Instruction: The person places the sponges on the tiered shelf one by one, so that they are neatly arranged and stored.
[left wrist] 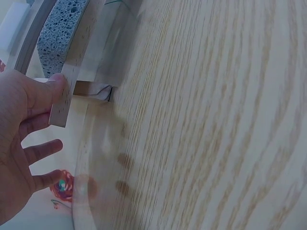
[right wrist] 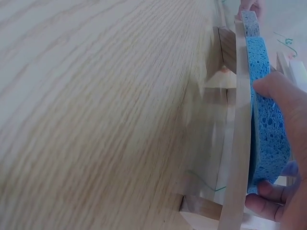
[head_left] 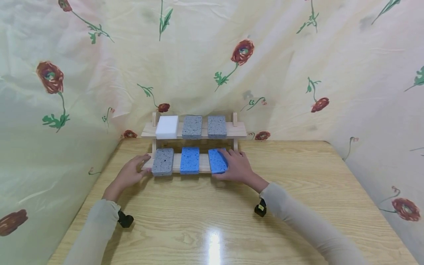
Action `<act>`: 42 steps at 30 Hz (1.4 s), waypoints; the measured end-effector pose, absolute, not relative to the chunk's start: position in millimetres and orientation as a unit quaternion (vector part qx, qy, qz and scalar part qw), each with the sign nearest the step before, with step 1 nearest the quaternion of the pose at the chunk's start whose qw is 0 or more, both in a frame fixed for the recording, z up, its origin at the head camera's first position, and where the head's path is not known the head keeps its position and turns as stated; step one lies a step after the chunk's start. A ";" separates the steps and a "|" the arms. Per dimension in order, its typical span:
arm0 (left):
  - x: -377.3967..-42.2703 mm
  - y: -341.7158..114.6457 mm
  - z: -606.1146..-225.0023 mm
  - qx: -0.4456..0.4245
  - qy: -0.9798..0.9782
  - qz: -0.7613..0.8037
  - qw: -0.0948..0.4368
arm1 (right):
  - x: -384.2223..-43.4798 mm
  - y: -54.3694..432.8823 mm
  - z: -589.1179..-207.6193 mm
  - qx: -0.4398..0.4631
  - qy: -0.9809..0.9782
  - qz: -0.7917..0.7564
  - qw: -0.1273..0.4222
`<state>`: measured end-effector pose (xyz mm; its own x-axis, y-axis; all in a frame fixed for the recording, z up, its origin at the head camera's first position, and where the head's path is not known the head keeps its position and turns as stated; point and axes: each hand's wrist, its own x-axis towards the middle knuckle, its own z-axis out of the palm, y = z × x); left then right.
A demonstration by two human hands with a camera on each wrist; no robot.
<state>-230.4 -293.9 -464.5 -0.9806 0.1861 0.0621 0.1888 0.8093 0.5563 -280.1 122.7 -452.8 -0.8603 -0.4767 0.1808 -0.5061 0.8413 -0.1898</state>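
Observation:
A two-tier wooden rack (head_left: 204, 162) stands on the table against the back, with sponges on both boards. My right hand (head_left: 239, 166) grips the blue sponge (head_left: 216, 162) at the right of the lower board, thumb on its near side and fingers round the far side. In the right wrist view this sponge (right wrist: 272, 139) sits slightly tilted on the board. My left hand (head_left: 130, 172) pinches the left end of the lower board (left wrist: 64, 103), its other fingers spread. Beside that hand lies a grey speckled sponge (head_left: 163, 162); another blue sponge (head_left: 190, 161) lies in the middle.
On the upper board sit a white sponge (head_left: 167, 127), a grey sponge (head_left: 192, 127) and another grey sponge (head_left: 216, 127). A flowered cloth (head_left: 281, 73) hangs behind and at both sides of the wooden table (head_left: 185, 221).

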 end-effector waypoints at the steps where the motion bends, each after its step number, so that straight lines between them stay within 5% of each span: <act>1: -230.3 -293.8 -464.3 -0.099 -0.951 -0.293 0.002 | -279.9 122.2 -452.9 0.255 -0.958 0.118 0.064; 42: -231.4 -294.0 -466.2 -0.100 -0.951 -0.292 0.007 | -274.1 110.6 -461.1 0.237 -0.962 0.117 0.071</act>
<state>-231.4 -294.0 -466.2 -0.9800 0.1860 0.0713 0.1940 0.8091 0.5547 -274.1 110.6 -461.1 -0.8773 -0.4394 0.1928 -0.4728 0.8602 -0.1910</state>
